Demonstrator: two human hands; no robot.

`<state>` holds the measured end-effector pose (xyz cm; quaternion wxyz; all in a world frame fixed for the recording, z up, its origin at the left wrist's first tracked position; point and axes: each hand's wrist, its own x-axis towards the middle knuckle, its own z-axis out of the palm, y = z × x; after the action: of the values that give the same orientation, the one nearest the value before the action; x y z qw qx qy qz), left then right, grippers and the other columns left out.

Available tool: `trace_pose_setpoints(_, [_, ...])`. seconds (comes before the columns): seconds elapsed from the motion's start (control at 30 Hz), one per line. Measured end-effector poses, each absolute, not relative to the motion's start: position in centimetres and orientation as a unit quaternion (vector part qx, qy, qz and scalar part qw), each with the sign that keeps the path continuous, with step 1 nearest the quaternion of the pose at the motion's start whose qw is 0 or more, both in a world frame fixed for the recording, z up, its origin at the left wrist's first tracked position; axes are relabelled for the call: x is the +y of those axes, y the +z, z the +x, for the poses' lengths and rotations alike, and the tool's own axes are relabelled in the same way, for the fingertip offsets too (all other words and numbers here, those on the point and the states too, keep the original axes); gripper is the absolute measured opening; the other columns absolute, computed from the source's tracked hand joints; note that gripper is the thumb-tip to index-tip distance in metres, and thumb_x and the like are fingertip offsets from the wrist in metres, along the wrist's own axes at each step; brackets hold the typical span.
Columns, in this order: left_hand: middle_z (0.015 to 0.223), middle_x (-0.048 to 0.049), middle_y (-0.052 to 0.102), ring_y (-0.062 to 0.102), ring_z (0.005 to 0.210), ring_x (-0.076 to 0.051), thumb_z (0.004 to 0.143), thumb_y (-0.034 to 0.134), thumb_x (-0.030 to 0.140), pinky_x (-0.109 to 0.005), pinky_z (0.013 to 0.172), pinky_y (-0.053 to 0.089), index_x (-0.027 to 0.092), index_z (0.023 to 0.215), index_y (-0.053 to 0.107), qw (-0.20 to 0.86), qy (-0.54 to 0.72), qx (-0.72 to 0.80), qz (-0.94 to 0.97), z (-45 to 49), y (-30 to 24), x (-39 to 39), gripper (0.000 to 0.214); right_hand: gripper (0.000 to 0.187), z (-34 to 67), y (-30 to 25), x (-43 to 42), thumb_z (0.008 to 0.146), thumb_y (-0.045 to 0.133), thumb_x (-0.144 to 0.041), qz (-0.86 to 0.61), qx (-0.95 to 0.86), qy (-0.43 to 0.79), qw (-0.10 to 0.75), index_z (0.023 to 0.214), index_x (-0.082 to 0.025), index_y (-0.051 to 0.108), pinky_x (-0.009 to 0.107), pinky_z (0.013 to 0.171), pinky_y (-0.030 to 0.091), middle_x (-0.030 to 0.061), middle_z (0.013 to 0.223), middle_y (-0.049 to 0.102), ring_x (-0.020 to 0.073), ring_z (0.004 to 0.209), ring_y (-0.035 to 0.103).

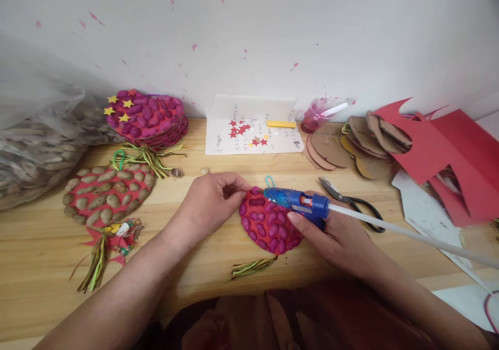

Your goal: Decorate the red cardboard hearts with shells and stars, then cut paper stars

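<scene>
In my right hand (331,230) is a blue glue gun (298,200) with a long white glue stick coming out of its back. Its nozzle points left, over the upper edge of a round red ornament (251,231) covered with magenta-painted peanuts. The ornament lies flat, with a light-blue loop (268,181) on top and a yellow-green and brown tassel (252,268) below. My left hand (212,202) is closed in a pinch at the ornament's upper left edge, by the nozzle tip. What sits between those fingertips is too small to make out.
Left are a bag of peanuts (35,147), an unpainted peanut ornament (113,194), and stacked magenta ornaments (146,113) with yellow stars. A paper (218,131) holding small stars and a plastic cup (312,118) stand behind. Scissors (346,199), cardboard pieces (331,144) and red paper (440,168) are right.
</scene>
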<state>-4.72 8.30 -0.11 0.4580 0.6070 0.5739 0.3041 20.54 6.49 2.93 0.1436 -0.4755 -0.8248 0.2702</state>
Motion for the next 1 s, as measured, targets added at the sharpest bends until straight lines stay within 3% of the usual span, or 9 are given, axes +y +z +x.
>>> trace_pose_setpoints(0.3, [0.081, 0.0002, 0.076, 0.069, 0.07, -0.017, 0.082, 0.065, 0.029, -0.027, 0.067, 0.053, 0.023, 0.099, 0.074, 0.454, 0.314, 0.578, 0.601, -4.78, -0.75, 8.02, 0.02, 0.026, 20.29, 3.12, 6.5, 0.1, 0.048, -0.035, -0.474, -0.821, 0.286, 0.143, 0.083, -0.02, 0.06, 0.034, 0.077, 0.046, 0.0043, 0.085, 0.065, 0.021, 0.08, 0.061])
trace_pose_setpoints(0.73, [0.074, 0.0001, 0.073, 0.065, 0.065, -0.015, 0.08, 0.066, 0.031, -0.026, 0.064, 0.051, 0.021, 0.101, 0.074, 0.44, 0.311, 0.586, 0.605, -4.67, -0.32, 8.12, 0.025, 0.027, 20.27, 3.22, 6.53, 0.099, 0.049, -0.034, -0.47, -0.831, 0.256, 0.153, 0.077, -0.02, 0.058, 0.033, 0.072, 0.047, 0.0045, 0.081, 0.064, 0.0204, 0.076, 0.061])
trace_pose_setpoints(1.0, [0.077, -0.001, 0.073, 0.065, 0.066, -0.015, 0.08, 0.066, 0.032, -0.025, 0.065, 0.051, 0.02, 0.104, 0.074, 0.448, 0.313, 0.584, 0.6, -4.73, 0.14, 8.19, 0.028, 0.024, 20.54, 3.0, 6.25, 0.097, 0.051, -0.038, -0.494, -0.82, 0.257, 0.13, 0.086, -0.02, 0.063, 0.038, 0.076, 0.049, 0.0093, 0.094, 0.068, 0.0256, 0.088, 0.063])
